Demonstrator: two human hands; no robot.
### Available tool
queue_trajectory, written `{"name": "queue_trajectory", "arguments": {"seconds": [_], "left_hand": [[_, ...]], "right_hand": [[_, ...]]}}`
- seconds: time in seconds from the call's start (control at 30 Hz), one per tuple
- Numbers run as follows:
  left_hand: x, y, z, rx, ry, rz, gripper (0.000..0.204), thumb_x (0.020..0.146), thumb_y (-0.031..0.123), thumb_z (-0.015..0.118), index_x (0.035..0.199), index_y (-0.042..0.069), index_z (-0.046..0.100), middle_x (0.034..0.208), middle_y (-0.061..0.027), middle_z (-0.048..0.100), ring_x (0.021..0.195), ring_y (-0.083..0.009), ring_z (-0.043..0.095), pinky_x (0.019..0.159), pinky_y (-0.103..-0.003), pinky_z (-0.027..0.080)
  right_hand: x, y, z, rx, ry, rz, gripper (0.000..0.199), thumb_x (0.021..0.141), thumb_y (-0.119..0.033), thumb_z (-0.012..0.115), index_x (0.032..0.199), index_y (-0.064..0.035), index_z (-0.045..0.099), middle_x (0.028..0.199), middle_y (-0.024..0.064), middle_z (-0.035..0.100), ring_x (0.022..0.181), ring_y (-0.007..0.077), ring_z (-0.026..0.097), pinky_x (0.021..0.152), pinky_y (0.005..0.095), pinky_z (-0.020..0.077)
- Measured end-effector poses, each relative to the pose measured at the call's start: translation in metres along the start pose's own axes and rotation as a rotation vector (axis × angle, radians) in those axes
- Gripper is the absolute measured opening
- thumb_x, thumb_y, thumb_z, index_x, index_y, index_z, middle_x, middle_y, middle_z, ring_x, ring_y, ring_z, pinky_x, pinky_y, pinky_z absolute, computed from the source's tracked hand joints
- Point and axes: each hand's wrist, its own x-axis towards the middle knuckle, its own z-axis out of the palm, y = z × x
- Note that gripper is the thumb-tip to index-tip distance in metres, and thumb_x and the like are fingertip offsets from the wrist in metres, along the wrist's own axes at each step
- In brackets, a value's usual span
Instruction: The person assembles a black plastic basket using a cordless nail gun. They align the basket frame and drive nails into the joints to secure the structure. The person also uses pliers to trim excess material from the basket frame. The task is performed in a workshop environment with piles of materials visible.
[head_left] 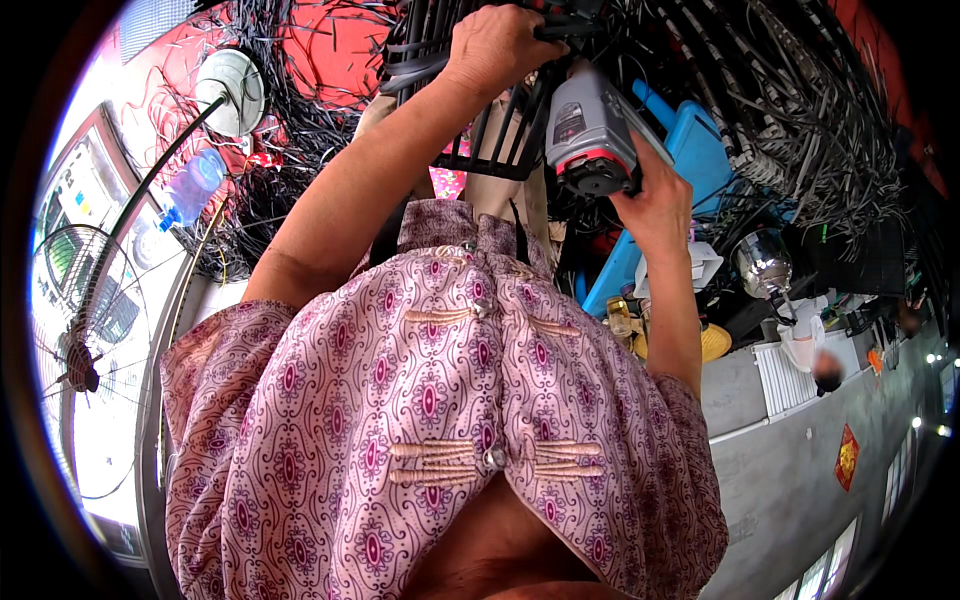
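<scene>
My left hand (500, 45) is raised at the top middle, fingers closed around a bundle of black bars and cables (425, 50). My right hand (655, 195) grips the handle of a grey power tool (588, 130) with a red band and a black end, held just right of the left hand. The tool's front end is hidden among the cables. A black slatted frame (490, 150) hangs between my two arms. My pink patterned shirt (430, 400) fills the lower middle of the view.
Tangled black cables (800, 100) spread across the top and right. A blue plastic tray (695, 150) sits behind the tool, a shiny metal bowl (762, 262) to its right. At left are a wire fan (80, 330), a clear bottle (195, 185) and a white round disc (235, 90).
</scene>
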Motion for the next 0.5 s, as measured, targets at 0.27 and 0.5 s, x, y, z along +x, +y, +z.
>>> {"name": "queue_trajectory", "arguments": {"seconds": [0.27, 0.5], "left_hand": [[0.0, -0.005, -0.002, -0.004, 0.023, 0.02, 0.041, 0.073, 0.051, 0.071, 0.083, 0.011, 0.072, 0.069, -0.0139, 0.065, 0.073, -0.0339, 0.066, 0.069, -0.042, 0.052], [-0.002, -0.005, -0.001, 0.014, 0.028, 0.016, 0.041, 0.073, 0.051, 0.071, 0.083, 0.011, 0.072, 0.069, -0.0132, 0.066, 0.074, -0.0334, 0.066, 0.07, -0.042, 0.052]], "right_hand": [[0.005, -0.008, 0.0, -0.007, -0.035, 0.016, 0.064, 0.063, -0.015, 0.082, 0.12, -0.0119, 0.054, 0.097, 0.0136, 0.067, 0.089, 0.0344, 0.064, 0.073, 0.0421, 0.0522], [0.011, -0.018, -0.005, -0.036, -0.076, 0.046, 0.057, 0.065, -0.012, 0.079, 0.116, -0.0107, 0.054, 0.098, 0.0139, 0.067, 0.088, 0.036, 0.064, 0.072, 0.044, 0.0516]]}}
